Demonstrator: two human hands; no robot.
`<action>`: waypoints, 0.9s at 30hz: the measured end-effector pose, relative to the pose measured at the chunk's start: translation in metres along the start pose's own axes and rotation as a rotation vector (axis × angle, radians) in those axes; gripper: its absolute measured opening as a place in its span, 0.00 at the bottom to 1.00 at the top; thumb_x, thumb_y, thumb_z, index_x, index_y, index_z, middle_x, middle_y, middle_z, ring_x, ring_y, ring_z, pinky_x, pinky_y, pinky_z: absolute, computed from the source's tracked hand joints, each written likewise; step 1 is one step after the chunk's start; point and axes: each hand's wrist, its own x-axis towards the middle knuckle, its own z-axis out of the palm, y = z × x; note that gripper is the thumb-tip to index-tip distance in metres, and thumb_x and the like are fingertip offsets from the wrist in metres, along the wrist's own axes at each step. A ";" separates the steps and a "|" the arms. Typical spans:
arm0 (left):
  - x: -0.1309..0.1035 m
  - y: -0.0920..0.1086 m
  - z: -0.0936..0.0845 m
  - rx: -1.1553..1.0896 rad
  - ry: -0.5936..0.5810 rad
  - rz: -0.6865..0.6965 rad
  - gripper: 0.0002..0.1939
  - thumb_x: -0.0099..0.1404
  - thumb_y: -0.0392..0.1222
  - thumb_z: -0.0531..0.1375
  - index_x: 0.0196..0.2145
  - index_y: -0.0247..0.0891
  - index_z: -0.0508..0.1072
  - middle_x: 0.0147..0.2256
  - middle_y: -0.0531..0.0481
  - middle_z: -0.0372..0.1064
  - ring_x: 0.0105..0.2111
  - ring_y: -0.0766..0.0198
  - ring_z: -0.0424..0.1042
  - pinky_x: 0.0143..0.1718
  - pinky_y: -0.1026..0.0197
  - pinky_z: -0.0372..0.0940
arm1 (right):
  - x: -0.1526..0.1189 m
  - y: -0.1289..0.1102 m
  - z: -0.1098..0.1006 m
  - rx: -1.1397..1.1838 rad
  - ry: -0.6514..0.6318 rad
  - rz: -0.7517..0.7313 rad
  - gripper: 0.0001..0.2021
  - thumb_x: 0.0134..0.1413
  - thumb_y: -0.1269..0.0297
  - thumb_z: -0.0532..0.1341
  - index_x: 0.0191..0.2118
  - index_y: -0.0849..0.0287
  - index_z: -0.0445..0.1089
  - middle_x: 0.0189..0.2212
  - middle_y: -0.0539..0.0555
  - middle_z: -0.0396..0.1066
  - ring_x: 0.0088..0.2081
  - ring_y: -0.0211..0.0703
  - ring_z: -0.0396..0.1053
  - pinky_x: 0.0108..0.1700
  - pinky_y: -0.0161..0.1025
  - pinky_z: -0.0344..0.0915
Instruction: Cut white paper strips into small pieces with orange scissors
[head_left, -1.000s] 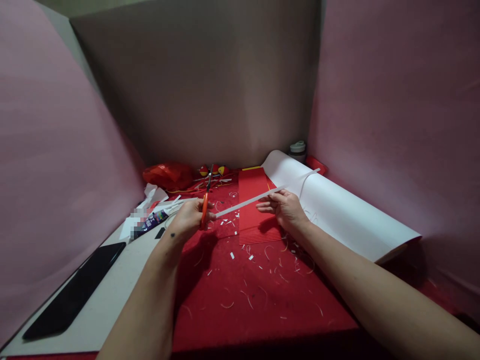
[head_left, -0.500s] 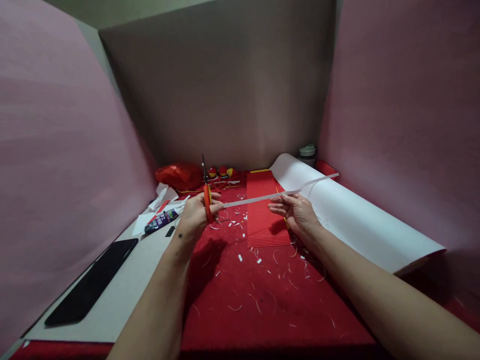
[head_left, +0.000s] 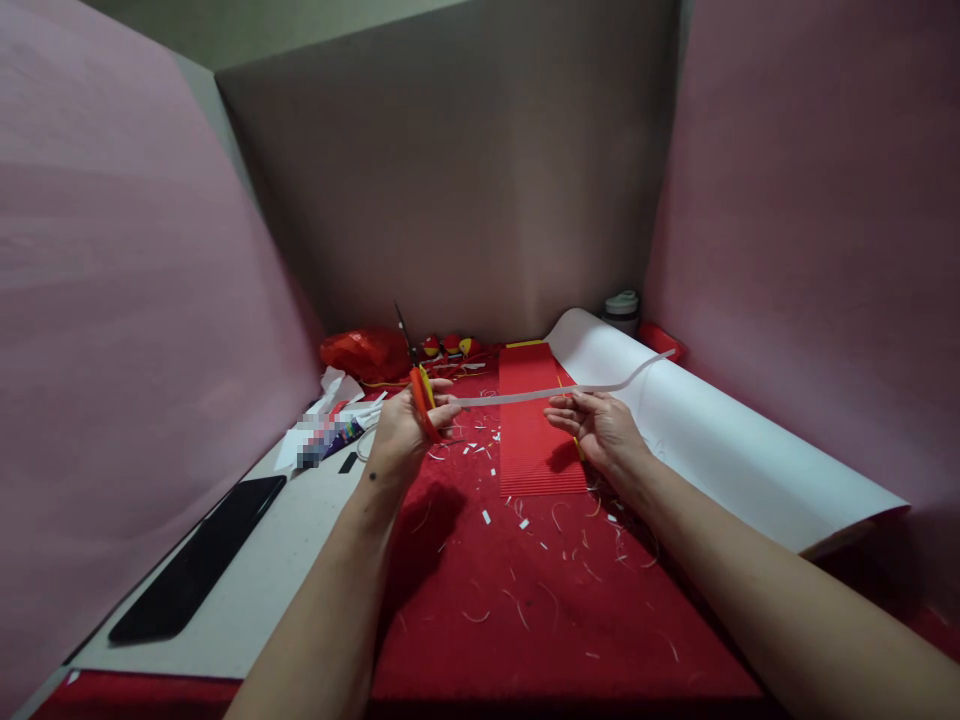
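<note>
My left hand (head_left: 409, 430) is closed around the orange and yellow handles of a pair of scissors (head_left: 421, 398), whose dark blades point up and away. The same hand pinches the left end of a thin white strip (head_left: 510, 398). That strip runs across to my right hand (head_left: 600, 430), which pinches it between thumb and fingers, the other fingers loosely spread. Beyond this hand the strip's free end curves up to the right. Below the strip lies a red ribbed sheet (head_left: 536, 440) on the red cloth.
A large white paper roll (head_left: 720, 430) lies at the right, with a lidded container (head_left: 621, 312) behind it. At the left are a black phone-like slab (head_left: 199, 560) on a pale board (head_left: 262, 590), and a tube (head_left: 330, 442). White scraps litter the red cloth (head_left: 480, 660).
The view has shifted slightly, so things appear a little further right. The scissors have tilted to the left, and the strip now sags and bends more near its right end.
</note>
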 end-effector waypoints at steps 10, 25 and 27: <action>-0.016 -0.018 0.033 -0.099 0.069 -0.089 0.22 0.42 0.40 0.66 0.36 0.32 0.66 0.23 0.54 0.68 0.17 0.71 0.66 0.17 0.68 0.59 | -0.036 0.009 0.022 -0.122 -0.494 0.290 0.21 0.40 0.70 0.63 0.44 0.60 0.62 0.35 0.58 0.72 0.28 0.44 0.72 0.34 0.45 0.69; -0.032 -0.025 0.057 -0.176 0.011 -0.157 0.22 0.44 0.38 0.65 0.36 0.32 0.62 0.21 0.58 0.65 0.16 0.71 0.66 0.19 0.68 0.60 | -0.033 0.022 0.020 -0.306 -0.355 0.129 0.10 0.43 0.62 0.63 0.31 0.63 0.67 0.26 0.54 0.71 0.22 0.36 0.69 0.24 0.34 0.66; -0.034 -0.026 0.059 -0.122 -0.027 -0.160 0.21 0.45 0.39 0.65 0.36 0.32 0.62 0.21 0.57 0.65 0.16 0.70 0.66 0.18 0.68 0.60 | -0.031 0.021 0.017 -0.284 -0.334 0.126 0.09 0.42 0.65 0.63 0.30 0.62 0.66 0.22 0.51 0.70 0.20 0.36 0.68 0.22 0.32 0.64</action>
